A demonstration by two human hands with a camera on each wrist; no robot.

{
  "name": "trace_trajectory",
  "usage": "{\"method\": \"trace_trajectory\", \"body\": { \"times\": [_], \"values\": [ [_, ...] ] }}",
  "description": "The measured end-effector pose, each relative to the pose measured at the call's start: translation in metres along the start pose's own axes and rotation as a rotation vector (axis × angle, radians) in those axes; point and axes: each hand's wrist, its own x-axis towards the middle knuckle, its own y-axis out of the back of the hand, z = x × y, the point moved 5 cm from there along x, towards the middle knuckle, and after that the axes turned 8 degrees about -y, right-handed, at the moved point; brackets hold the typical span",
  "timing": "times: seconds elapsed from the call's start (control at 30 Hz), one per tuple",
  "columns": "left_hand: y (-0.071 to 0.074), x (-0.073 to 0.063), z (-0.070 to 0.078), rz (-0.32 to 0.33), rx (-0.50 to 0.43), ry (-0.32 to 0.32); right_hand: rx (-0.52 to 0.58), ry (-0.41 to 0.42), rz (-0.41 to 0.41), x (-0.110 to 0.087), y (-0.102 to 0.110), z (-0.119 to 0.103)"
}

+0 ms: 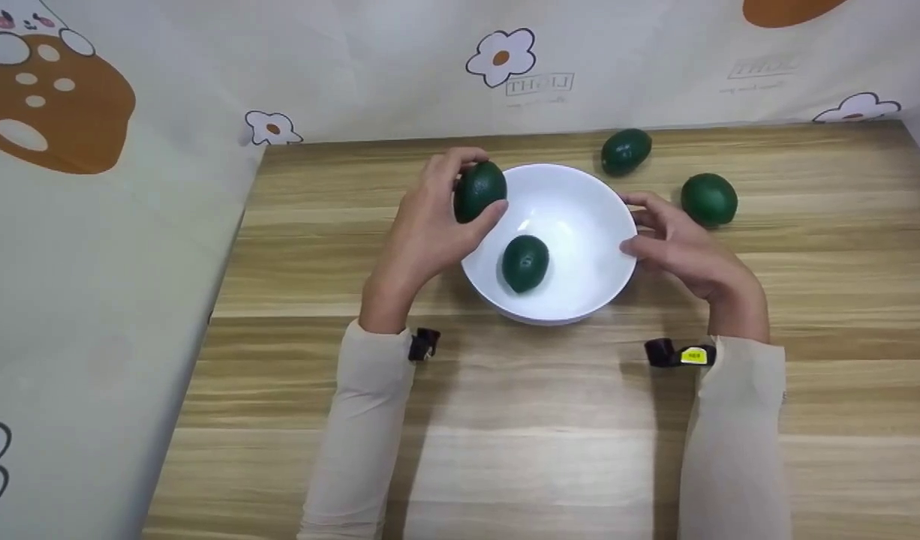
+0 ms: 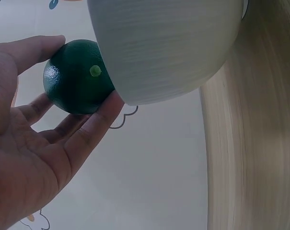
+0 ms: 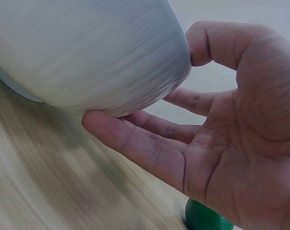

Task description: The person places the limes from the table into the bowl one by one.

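Note:
In the head view my left hand (image 1: pixel 430 225) holds a dark green lime (image 1: pixel 481 190) between thumb and fingers, at the left rim of a white bowl (image 1: pixel 591 225). The left wrist view shows the same lime (image 2: pixel 77 76) with its pale stem spot, partly behind the bowl's outer wall (image 2: pixel 168 48). Inside the bowl, left of its middle, lies another lime (image 1: pixel 525 264). My right hand (image 1: pixel 681 244) grips the bowl's right side, thumb at the rim and fingers along the outside, as the right wrist view shows on the bowl wall (image 3: pixel 97 52).
Two more green limes lie on the wooden table (image 1: pixel 535 450): one behind the bowl (image 1: pixel 626 152), the other beyond my right hand (image 1: pixel 709 199). A patterned pale cloth (image 1: pixel 392 75) rises along the back and left edges. Dark wrist cameras (image 1: pixel 425 344) sit at both sleeves.

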Motion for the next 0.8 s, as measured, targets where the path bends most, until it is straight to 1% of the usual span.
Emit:
{"method": "trace_trajectory", "body": {
  "times": [0.13, 0.33, 0.47, 0.8],
  "values": [
    [-0.003, 0.000, 0.004, 0.001, -0.005, -0.014, -0.022, -0.014, 0.008, 0.001, 0.000, 0.000],
    [-0.008, 0.001, 0.007, -0.023, 0.013, 0.002, -0.033, -0.018, 0.015, 0.000, 0.000, 0.001],
    [-0.010, 0.000, 0.009, -0.033, 0.024, 0.000, -0.029, -0.011, 0.009, 0.001, 0.000, 0.001],
    [-0.010, 0.001, 0.011, -0.040, 0.048, 0.002, -0.031, -0.016, 0.012, 0.001, 0.001, 0.001]
  ]
}}
